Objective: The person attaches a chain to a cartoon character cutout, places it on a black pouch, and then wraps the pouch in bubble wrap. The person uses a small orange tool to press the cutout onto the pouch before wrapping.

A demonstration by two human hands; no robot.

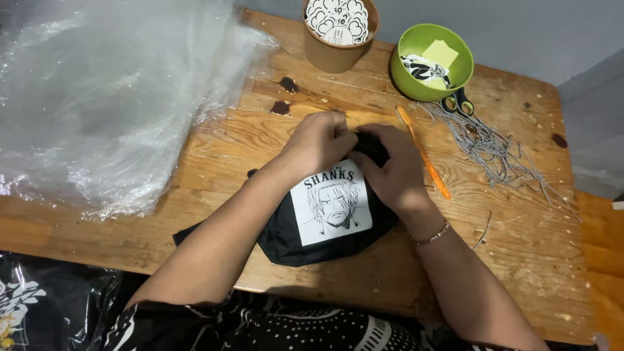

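Note:
A folded black garment (286,237) with a white square print of a drawn face lies on the wooden table (364,279) in front of me. My left hand (316,141) and my right hand (392,169) meet at its far edge. Both have their fingers closed on the black fabric there. What the fingertips pinch is hidden under the hands. A thin bracelet sits on my right wrist.
A heap of clear plastic bags (97,97) covers the table's left. At the back stand a brown paper cup (338,32) of round stickers and a green bowl (430,62) with paper pieces. Scissors (458,103), an orange stick (424,153) and a tangle of ball chains (494,149) lie right.

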